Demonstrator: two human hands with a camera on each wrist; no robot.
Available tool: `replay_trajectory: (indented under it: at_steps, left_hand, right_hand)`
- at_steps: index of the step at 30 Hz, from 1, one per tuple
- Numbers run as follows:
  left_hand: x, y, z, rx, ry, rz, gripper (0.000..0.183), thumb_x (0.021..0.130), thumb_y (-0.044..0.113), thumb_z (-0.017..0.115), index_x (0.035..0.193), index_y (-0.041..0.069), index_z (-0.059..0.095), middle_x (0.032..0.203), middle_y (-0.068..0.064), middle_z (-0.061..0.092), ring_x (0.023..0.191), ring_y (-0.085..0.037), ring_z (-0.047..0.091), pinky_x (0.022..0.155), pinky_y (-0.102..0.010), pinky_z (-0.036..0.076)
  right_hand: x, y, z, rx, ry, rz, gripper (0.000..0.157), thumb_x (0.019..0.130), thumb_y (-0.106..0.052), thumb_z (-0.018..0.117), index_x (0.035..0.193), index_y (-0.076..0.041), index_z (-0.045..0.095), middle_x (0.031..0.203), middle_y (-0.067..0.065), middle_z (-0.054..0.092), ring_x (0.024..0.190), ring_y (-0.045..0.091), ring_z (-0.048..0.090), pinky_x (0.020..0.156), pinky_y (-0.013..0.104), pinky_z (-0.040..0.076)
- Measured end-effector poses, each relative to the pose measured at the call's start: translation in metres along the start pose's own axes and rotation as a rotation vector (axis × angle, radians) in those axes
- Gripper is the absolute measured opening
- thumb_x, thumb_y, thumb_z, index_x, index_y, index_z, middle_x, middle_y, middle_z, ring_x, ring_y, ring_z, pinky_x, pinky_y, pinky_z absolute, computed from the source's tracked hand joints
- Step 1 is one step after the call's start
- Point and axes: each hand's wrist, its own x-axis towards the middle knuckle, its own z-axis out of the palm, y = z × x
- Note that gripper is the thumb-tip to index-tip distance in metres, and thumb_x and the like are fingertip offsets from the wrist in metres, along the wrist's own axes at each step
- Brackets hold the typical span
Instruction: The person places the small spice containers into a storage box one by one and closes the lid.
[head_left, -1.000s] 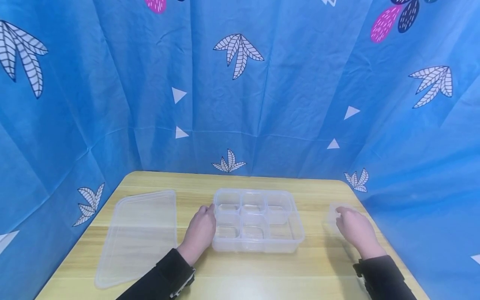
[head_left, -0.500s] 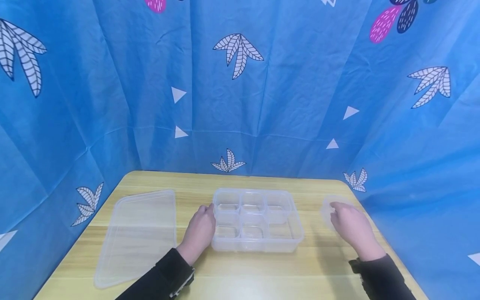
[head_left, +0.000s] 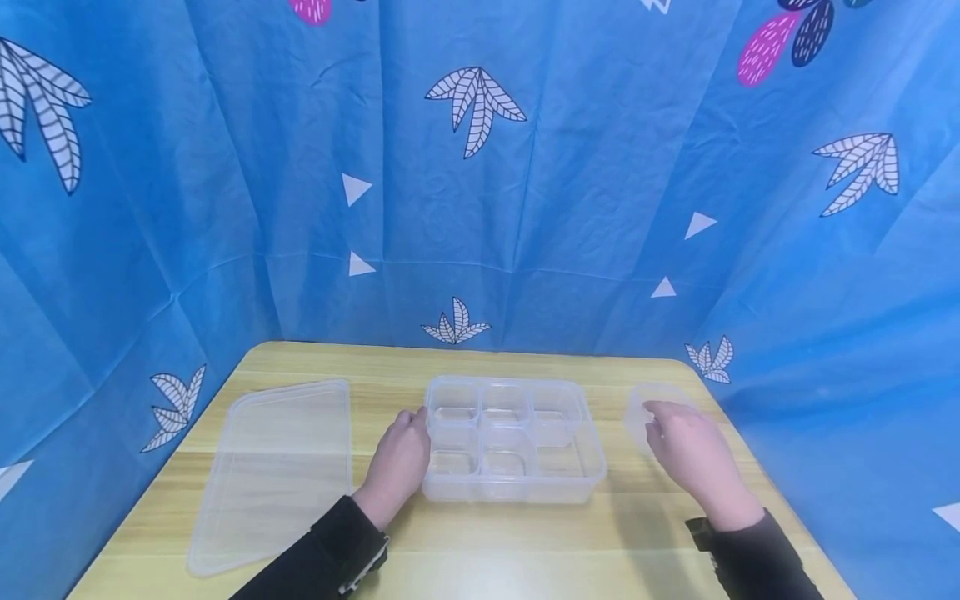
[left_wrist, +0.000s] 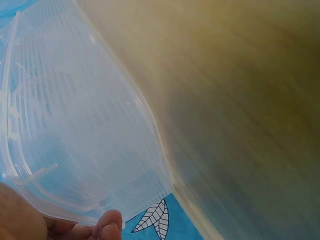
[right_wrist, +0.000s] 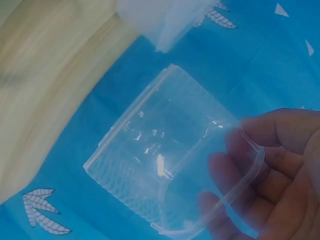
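Small clear tub (right_wrist: 175, 120), its rim pinched in right-hand grip (head_left: 693, 458); divided box (head_left: 517, 490) on bench (head_left: 487, 546), left end pinched in left-hand grip (head_left: 397, 462).

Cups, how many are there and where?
6. The box holds five: far left cup, far middle cup, far right cup, near left cup, near middle cup. The right hand holds the sixth cup.

Right hand (head_left: 693, 454) further left, container (right_wrist: 145, 155) nearer box (head_left: 517, 491)
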Motion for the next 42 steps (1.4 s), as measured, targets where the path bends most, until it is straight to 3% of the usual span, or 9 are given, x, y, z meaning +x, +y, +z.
replay_trajectory:
  at_steps: [6, 27, 34, 42]
  left_hand:
    - [0.001, 0.000, 0.000, -0.001, -0.012, -0.008, 0.031, 0.093, -0.007, 0.055, 0.120, -0.020, 0.060, 0.093, -0.024, 0.064, 0.065, -0.020, 0.057, 0.056, -0.027, 0.053]
    - [0.003, -0.001, 0.002, 0.011, -0.020, -0.007, 0.031, 0.093, -0.004, 0.056, 0.120, -0.020, 0.060, 0.091, -0.024, 0.063, 0.064, -0.020, 0.056, 0.056, -0.029, 0.052]
    - [0.001, 0.000, 0.000, 0.003, -0.016, -0.011, 0.031, 0.093, -0.004, 0.056, 0.120, -0.020, 0.060, 0.092, -0.024, 0.063, 0.066, -0.022, 0.058, 0.057, -0.031, 0.054]
    - [0.001, 0.001, -0.001, 0.016, -0.002, 0.000, 0.031, 0.093, -0.006, 0.055, 0.119, -0.020, 0.060, 0.090, -0.024, 0.063, 0.067, -0.023, 0.059, 0.058, -0.030, 0.054]
  right_hand:
    - [0.002, -0.009, -0.001, -0.004, 0.049, -0.050, 0.029, 0.083, 0.004, 0.067, 0.112, 0.009, 0.067, 0.104, 0.024, 0.071, 0.093, 0.041, 0.067, 0.081, 0.055, 0.056]
    - [0.005, -0.037, 0.003, 0.018, 0.061, -0.131, 0.028, 0.083, 0.003, 0.068, 0.111, 0.006, 0.069, 0.099, 0.017, 0.073, 0.089, 0.035, 0.069, 0.082, 0.052, 0.055]
    - [0.005, -0.043, 0.009, 0.047, 0.028, -0.131, 0.028, 0.084, 0.002, 0.069, 0.112, 0.005, 0.069, 0.102, 0.016, 0.073, 0.092, 0.034, 0.068, 0.083, 0.051, 0.055]
    - [0.004, -0.048, 0.015, 0.054, 0.090, -0.201, 0.028, 0.080, 0.004, 0.070, 0.109, 0.003, 0.070, 0.095, 0.014, 0.073, 0.087, 0.031, 0.069, 0.081, 0.049, 0.056]
